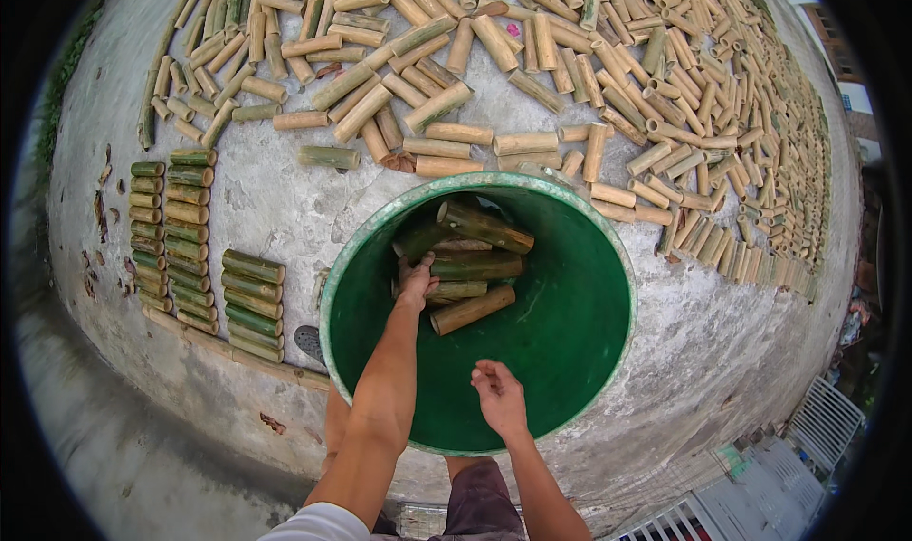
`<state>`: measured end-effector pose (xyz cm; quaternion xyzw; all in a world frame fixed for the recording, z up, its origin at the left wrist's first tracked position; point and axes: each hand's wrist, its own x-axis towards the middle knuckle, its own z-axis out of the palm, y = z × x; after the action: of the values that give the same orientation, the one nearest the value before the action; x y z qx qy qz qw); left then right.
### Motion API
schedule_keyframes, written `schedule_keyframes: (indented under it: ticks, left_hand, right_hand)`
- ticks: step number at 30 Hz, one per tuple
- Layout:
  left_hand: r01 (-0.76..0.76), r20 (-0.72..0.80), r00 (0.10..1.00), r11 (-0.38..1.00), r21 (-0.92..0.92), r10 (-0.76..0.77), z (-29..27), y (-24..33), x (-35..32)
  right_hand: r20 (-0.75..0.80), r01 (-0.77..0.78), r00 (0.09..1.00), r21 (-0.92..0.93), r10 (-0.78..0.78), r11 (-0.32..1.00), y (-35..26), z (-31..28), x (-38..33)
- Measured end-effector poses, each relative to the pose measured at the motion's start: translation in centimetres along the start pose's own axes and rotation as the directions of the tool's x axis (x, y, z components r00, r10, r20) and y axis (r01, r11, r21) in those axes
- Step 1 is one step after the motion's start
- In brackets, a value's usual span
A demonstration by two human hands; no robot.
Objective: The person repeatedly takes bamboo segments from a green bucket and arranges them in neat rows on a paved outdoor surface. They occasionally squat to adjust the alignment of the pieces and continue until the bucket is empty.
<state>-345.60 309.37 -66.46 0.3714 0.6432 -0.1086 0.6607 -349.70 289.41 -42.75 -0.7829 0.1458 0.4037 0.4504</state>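
A big round green tub (pixel 589 351) stands in front of me with several cut bamboo pieces in its far part. My left hand (pixel 415 280) reaches inside, its thumb against the left end of a dark green bamboo piece (pixel 480 265) and the fingers partly hidden around it. Another green piece (pixel 489 227) lies tilted above that one, and a paler piece (pixel 472 310) rests lowest in the pile. Over the near part of the tub hangs my right hand (pixel 498 389), its fingers loosely bent and a little apart, with nothing visible in them.
Many tan bamboo pieces (pixel 442 104) lie scattered over the concrete floor (pixel 275 175) beyond the tub. Green pieces are lined up in rows (pixel 254 299) at the left, along a low ledge (pixel 237 356). A dark slipper (pixel 309 341) shows beside the tub. White metal railings (pixel 826 417) stand at the lower right.
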Motion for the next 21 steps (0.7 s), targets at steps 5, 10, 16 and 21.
schedule_keyframes:
  ticks: [5,10,16,21]
  left_hand:
    - [-0.142,-0.006,0.990,0.988,-0.067,0.141,2.4,-0.3,-1.3]
    - [-0.123,0.009,0.992,0.956,-0.265,0.129,2.3,-0.2,-1.5]
    - [-0.332,0.018,0.943,0.943,0.019,0.331,2.9,0.1,-6.5]
    - [-0.589,-0.012,0.709,0.602,0.539,0.706,1.6,3.8,-14.6]
  right_hand:
    - [-0.012,0.371,0.900,-0.504,-0.437,0.779,-3.8,3.9,15.1]
    - [0.532,0.681,0.623,-0.729,-0.574,0.064,-7.4,6.5,26.1]
    - [0.388,0.421,0.841,-0.907,-0.378,0.004,-6.6,3.9,26.6]
    - [0.284,0.415,0.819,-0.893,-0.499,0.172,-6.0,-4.5,19.6]
